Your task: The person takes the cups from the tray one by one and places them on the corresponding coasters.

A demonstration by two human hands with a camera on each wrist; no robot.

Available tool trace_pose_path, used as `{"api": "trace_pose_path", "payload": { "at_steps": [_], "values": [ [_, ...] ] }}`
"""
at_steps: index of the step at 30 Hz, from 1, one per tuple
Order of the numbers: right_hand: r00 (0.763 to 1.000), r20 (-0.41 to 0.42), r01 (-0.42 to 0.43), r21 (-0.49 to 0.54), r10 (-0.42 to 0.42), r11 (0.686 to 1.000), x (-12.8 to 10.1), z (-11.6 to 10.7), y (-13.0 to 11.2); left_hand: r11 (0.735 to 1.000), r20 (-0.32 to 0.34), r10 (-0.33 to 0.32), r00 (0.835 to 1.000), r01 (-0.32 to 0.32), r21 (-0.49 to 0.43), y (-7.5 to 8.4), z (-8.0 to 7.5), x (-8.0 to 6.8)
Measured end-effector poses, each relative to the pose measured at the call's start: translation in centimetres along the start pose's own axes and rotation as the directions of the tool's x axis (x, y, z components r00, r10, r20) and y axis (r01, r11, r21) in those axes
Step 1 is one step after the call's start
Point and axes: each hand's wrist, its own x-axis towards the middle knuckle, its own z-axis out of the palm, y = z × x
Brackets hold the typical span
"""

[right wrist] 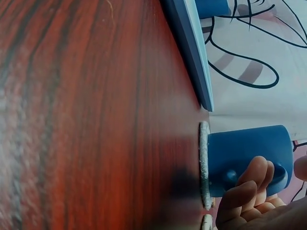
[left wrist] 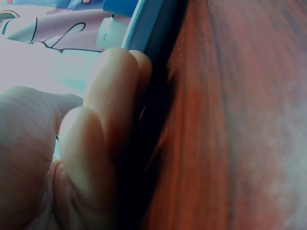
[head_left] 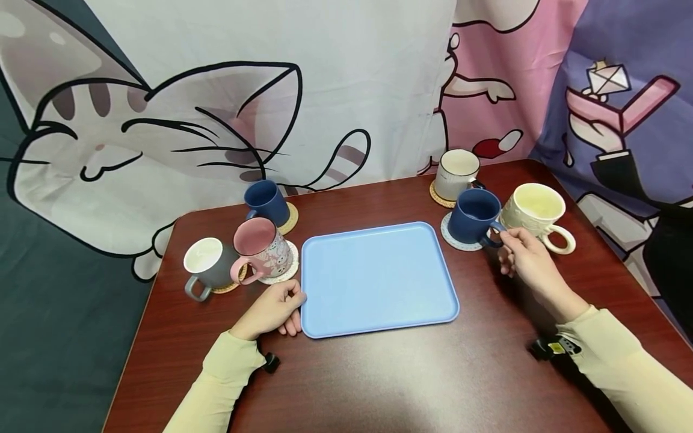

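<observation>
A light blue tray [head_left: 379,276] lies in the middle of the table. At its left edge, my left hand [head_left: 276,310] grips the rim, thumb at the top and fingers curled below. In the left wrist view, fingertips [left wrist: 115,62] meet the tray's edge. My right hand [head_left: 527,258] pinches the handle of a dark blue mug [head_left: 475,213] between thumb and fingers. That mug is upright on a pale round coaster [head_left: 457,239]; the right wrist view has the mug [right wrist: 249,148] with its base against the coaster [right wrist: 204,163]. Close beside it stands a pale yellow mug [head_left: 536,207].
Behind the held mug is a white mug [head_left: 455,171] on a woven coaster [head_left: 441,197]. Left of the tray stand a pink patterned mug [head_left: 271,255], a grey mug [head_left: 213,267] and another blue mug [head_left: 267,204], each with a coaster. A printed cloth [head_left: 352,90] hangs along the back.
</observation>
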Motion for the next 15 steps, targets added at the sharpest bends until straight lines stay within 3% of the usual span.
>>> {"api": "trace_pose_path", "payload": {
  "at_steps": [15],
  "values": [
    [0.994,-0.037,0.097,-0.135,-0.103,0.986,-0.7,-0.6,-1.2,1.000,-0.014,-0.008,1.000,0.008,0.011,0.1,0.0,-0.1]
  ]
}}
